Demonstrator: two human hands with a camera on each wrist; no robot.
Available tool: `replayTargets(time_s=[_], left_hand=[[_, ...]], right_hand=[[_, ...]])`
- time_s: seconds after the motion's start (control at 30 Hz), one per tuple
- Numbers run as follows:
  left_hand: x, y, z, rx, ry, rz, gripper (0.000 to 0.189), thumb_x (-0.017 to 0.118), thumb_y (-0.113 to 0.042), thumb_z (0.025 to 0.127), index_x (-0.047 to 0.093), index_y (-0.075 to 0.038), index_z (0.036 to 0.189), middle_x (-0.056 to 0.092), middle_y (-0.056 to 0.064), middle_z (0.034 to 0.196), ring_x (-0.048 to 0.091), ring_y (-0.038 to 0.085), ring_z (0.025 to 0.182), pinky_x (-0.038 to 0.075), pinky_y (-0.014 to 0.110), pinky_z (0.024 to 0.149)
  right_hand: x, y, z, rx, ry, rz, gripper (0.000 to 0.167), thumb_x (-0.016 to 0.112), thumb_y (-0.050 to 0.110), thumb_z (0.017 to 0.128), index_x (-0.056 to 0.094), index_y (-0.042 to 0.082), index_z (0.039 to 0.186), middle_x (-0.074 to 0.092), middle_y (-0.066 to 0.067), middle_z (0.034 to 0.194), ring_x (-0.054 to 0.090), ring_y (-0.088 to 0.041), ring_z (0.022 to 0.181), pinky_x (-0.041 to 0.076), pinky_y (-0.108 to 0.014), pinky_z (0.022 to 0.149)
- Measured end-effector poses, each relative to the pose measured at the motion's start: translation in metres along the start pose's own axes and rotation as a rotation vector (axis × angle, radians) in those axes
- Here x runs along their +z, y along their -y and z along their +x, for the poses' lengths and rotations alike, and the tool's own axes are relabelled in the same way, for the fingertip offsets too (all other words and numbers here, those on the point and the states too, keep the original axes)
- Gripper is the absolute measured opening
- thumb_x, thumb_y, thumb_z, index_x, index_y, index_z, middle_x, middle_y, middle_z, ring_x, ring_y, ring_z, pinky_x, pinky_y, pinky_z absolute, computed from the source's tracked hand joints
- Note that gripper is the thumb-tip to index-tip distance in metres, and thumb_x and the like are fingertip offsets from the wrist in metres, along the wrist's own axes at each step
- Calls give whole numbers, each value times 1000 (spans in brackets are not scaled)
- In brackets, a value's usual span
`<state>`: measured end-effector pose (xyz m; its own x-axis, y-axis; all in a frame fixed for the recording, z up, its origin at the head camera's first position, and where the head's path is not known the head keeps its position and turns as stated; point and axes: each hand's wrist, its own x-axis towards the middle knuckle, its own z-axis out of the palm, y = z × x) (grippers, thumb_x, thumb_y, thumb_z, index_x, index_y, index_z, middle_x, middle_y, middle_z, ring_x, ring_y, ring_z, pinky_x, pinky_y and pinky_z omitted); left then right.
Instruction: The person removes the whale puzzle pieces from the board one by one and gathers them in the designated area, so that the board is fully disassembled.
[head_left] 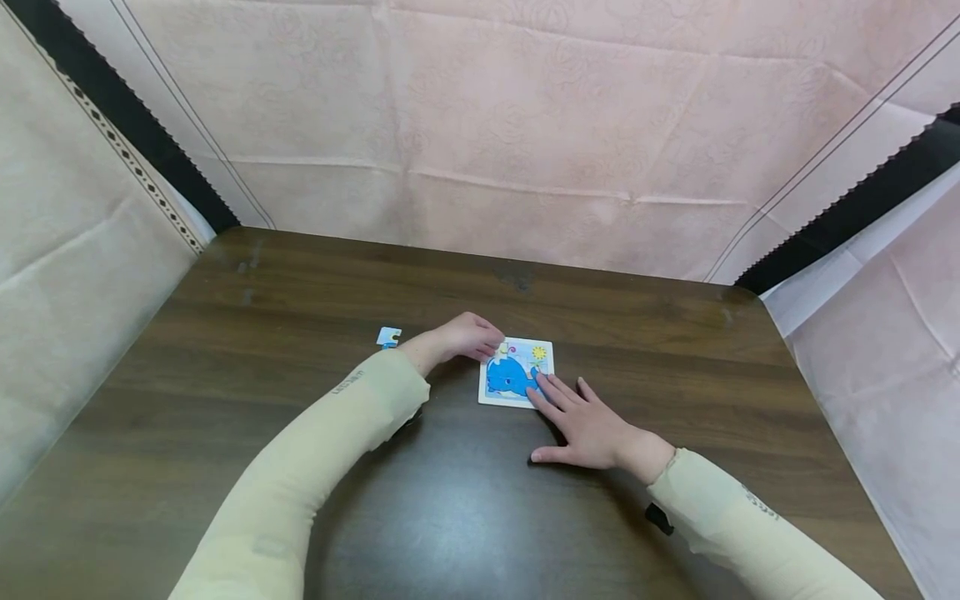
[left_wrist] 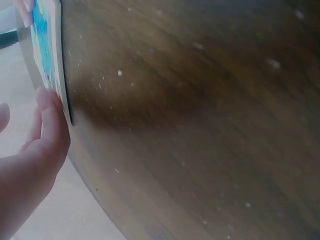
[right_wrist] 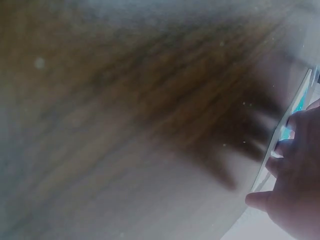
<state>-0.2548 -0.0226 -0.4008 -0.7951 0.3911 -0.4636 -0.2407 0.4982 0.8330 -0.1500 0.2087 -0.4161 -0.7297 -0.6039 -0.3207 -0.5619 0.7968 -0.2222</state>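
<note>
A small square puzzle board [head_left: 507, 379] with a white border, a blue whale and a yellow sun lies on the table. My left hand [head_left: 474, 336] reaches over its upper left corner, fingers gently bent and fingertips at the edge, hiding that corner. In the left wrist view, the fingers [left_wrist: 47, 107] meet the board's rim while the thumb stands apart. My right hand [head_left: 588, 427] is spread, its straight fingertips resting on the lower right part of the picture. A loose puzzle piece [head_left: 388, 337], white and blue, lies left of the board beside my left wrist.
The brown wooden table [head_left: 450, 517] has its far edge just beyond the board. Behind it hangs a pale pink cloth [head_left: 525, 125], with more cloth along both sides. Both forearms wear cream sleeves [head_left: 300, 467] that cross the near part of the table.
</note>
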Motion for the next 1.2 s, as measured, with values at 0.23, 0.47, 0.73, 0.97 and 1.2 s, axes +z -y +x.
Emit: replayTargets(time_s=[0.23,0.47,0.73,0.97,1.2], left_hand=[[4,-3,2,-5,-17,17,35,55,-23,94,59,-2,121,65,13,114,64,19,95,54,25,86],[10,-6,6,12,-51,60,33,58,-21,92,61,-1,119,66,12,107,62,18,86,54,23,79],[17,-9,10,51,-104,119,28,60,-15,90,65,-2,114,65,13,107,60,18,83,54,23,78],[18,-8,11,42,-125,124,25,62,-12,88,67,-3,111,64,12,112,58,21,91,54,26,81],[20,-7,11,31,-137,116,24,62,-14,89,66,-5,111,63,11,112,58,21,92,53,28,84]], right_hand=[[0,0,0,-4,0,2,89,47,68,83,14,19,151,4,-6,159,5,-26,147,6,-63,113],[-1,0,0,-5,0,-4,89,47,69,83,15,20,151,4,-6,159,5,-27,147,7,-63,113],[-2,-1,0,-5,1,9,89,47,69,83,16,20,150,4,-6,159,5,-27,147,6,-63,113],[-5,-6,7,15,-18,28,89,46,69,83,14,19,151,6,-7,159,5,-27,146,5,-62,114],[-8,-10,18,48,-42,12,89,44,69,84,18,16,150,9,-9,158,7,-28,146,7,-63,113]])
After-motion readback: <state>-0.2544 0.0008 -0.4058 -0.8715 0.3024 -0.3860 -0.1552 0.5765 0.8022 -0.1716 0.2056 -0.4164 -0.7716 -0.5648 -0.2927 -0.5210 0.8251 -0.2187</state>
